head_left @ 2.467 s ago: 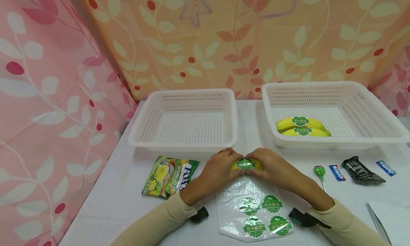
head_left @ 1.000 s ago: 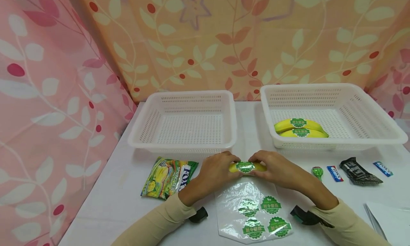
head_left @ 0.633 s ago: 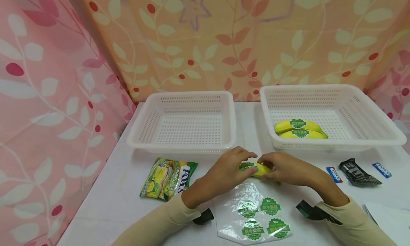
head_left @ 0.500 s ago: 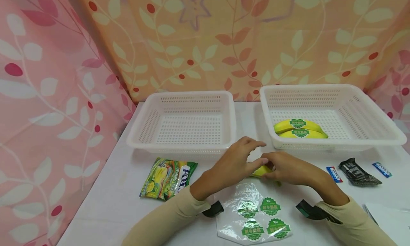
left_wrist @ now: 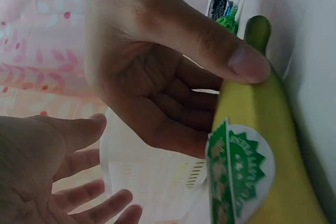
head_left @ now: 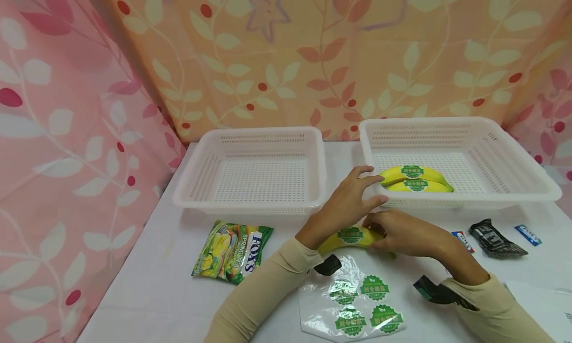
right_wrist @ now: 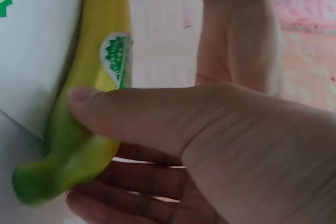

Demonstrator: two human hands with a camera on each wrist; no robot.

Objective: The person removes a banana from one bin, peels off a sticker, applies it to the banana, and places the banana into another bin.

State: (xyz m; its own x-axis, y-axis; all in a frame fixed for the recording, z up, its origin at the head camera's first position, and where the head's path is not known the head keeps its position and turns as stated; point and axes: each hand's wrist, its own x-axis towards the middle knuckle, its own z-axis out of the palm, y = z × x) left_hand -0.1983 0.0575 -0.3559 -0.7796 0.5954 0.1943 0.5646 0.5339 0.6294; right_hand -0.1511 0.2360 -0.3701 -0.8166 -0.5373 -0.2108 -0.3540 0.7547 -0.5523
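A yellow banana (head_left: 332, 241) with a green-and-white round sticker (head_left: 350, 235) lies on the table. My right hand (head_left: 408, 236) grips it near the stem end, thumb on the near side and fingers behind, as the right wrist view shows. My left hand (head_left: 348, 204) is off the banana, fingers spread, in front of the right basket's near left corner. In that white basket (head_left: 491, 198) lie two stickered bananas (head_left: 417, 179). A clear sticker sheet (head_left: 319, 303) with several green stickers is on the table below the held banana.
A second white basket (head_left: 250, 205) stands at back left, with a FOX'S candy bag (head_left: 232, 251) before it. At right lie a black wrapped packet (head_left: 496, 240), small blue wrapped candies (head_left: 528, 235) and white paper (head_left: 540, 303). The left wrist view shows a green lollipop (left_wrist: 228, 23).
Both hands held the banana's two ends; my left hand has let go and moved up and right toward the right basket. The banana has shifted slightly right, still in my right hand.
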